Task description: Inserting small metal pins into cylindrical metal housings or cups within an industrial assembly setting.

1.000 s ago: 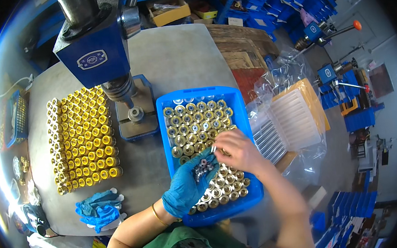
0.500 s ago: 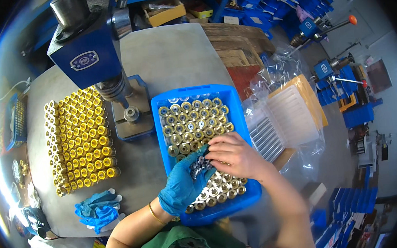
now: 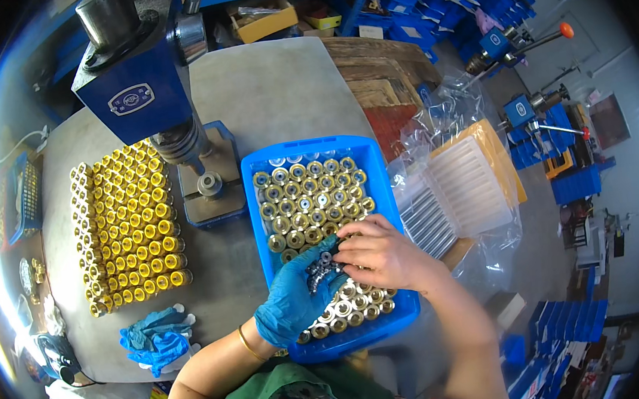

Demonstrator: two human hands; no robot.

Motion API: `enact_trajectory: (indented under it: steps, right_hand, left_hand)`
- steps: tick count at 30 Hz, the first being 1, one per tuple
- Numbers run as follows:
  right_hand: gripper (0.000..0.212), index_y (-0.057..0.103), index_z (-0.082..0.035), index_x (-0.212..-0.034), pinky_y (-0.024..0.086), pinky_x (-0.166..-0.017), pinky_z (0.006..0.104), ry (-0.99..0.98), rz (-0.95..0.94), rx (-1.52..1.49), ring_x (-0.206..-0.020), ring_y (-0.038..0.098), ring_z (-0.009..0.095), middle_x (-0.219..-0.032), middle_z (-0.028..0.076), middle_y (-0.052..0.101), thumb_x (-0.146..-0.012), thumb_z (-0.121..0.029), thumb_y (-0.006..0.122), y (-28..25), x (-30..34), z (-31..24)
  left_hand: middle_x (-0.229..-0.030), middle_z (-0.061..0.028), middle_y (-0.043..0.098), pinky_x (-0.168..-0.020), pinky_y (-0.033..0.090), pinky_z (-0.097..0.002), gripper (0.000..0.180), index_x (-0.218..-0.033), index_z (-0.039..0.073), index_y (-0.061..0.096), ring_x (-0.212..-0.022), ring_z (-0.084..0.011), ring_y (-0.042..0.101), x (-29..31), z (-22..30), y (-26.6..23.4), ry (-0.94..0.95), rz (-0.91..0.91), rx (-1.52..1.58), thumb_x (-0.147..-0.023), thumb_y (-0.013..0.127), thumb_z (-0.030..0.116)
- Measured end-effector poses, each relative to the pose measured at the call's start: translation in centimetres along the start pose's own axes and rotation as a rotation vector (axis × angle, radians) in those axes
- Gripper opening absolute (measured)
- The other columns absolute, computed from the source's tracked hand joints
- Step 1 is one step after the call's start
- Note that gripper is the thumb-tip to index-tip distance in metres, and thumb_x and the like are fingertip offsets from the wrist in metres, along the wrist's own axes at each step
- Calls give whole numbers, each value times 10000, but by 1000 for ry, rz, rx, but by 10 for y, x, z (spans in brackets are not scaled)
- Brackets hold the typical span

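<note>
My left hand (image 3: pixel 291 301), in a blue glove, is cupped over the blue tray (image 3: pixel 256 227) and holds a heap of small shiny metal parts (image 3: pixel 319 273). My bare right hand (image 3: pixel 381 252) meets it from the right. Its bent fingers reach in at the heap beside the left fingertips, and whatever they pinch is hidden. Beneath both hands, rows of round brass-coloured fittings (image 3: pixel 309 202) fill the tray, open ends upward. Some in the middle rows are covered by my hands.
A blue bench press (image 3: pixel 131 94) stands left of the tray, a round metal piece (image 3: pixel 209 183) on its base. Yellow-topped cylinders (image 3: pixel 130 229) stand in rows farther left, near crumpled blue gloves (image 3: pixel 156 337). Right of the tray lies a plastic-wrapped pack of metal rods (image 3: pixel 428 225).
My right fingers have shifted slightly at the heap, and a ring-shaped part shows more plainly near their tips. Both hands stay over the tray; the whole view has moved a little.
</note>
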State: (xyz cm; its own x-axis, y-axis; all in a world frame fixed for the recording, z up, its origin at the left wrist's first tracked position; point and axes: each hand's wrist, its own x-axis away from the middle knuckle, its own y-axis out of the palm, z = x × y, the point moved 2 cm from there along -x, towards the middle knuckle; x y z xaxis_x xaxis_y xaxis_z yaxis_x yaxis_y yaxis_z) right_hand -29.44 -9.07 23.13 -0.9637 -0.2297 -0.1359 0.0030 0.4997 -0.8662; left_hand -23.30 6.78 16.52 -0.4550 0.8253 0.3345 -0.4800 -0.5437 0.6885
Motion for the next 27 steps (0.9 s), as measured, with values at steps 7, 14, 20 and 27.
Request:
enact_trajectory:
  steps: [7, 14, 20, 27]
  right_hand:
    - [195, 695, -58, -941, 364, -951, 378, -16, -60, -2, -1117, 544, 208, -986, 29, 673, -767, -144, 689, -2, 2, 4]
    - [155, 675, -56, -884, 383, -926, 375, -10, -24, 35, -1077, 559, 204, -934, 40, 665, -752, -136, 693, 2, -6, -2]
    - [118, 652, -48, -833, 389, -898, 391, 89, 280, 146, -1022, 568, 202, -889, 47, 651, -748, -124, 682, 11, -8, 37]
    - [119, 670, -50, -847, 362, -924, 414, 182, 232, 712, -1034, 570, 183, -911, 34, 669, -773, -143, 683, 19, -3, 83]
  left_hand:
    - [-1089, -100, 641, -890, 533, -351, 320, -1204, 18, 568, -979, -202, 631, -8, -3, -1, -268, 48, 533, -960, 425, 169]
    - [-1078, -92, 613, -869, 520, -296, 248, -1164, -6, 553, -999, -164, 598, -10, -3, -3, -276, -28, 575, -929, 495, 48]
    - [-1108, -114, 607, -907, 521, -310, 234, -1151, -28, 561, -1010, -193, 602, -15, -9, -7, -260, 60, 628, -931, 497, 20]
    - [-1171, -151, 588, -975, 487, -335, 306, -1227, -42, 526, -1115, -231, 570, -10, 9, 6, -228, 115, 563, -952, 475, 81]
